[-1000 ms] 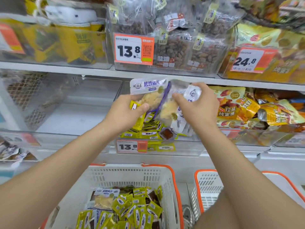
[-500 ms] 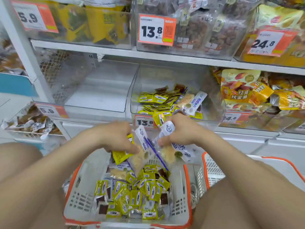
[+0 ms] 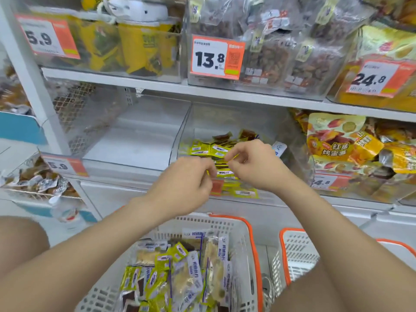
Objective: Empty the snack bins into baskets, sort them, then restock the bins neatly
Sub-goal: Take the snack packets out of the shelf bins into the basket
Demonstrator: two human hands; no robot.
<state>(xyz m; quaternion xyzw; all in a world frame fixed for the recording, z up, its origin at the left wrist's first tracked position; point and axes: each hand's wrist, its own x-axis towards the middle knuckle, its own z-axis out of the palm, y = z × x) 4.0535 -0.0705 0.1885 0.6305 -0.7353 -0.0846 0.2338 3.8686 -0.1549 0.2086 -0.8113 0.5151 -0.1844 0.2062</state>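
Hands at the middle bin. Left hand [image 3: 184, 185] and right hand [image 3: 256, 167] meet over the clear snack bin [image 3: 227, 119] on the lower shelf, both with fingers curled down toward its layer of yellow packets [image 3: 208, 150]. The right hand pinches a sliver of yellow wrapper at its fingertips. Whether the left hand holds a packet or only touches the pile, I cannot tell from here.

Below my forearms stands the near basket [image 3: 202, 222], white with an orange rim. It holds a mixed heap of the same yellow packets and larger clear pouches [image 3: 194, 270] with blue-and-white labels. A second basket [image 3: 297, 255] sits just beside it on the right.

I judge the step to be emptying. The bin holds a shallow remainder, and sorting looks not yet begun, since the heap below is mixed. The next move calls for gathering a handful, lifting it over the bin's front lip and price tag [image 3: 217, 186], and lowering it into the near basket without scattering loose packets.
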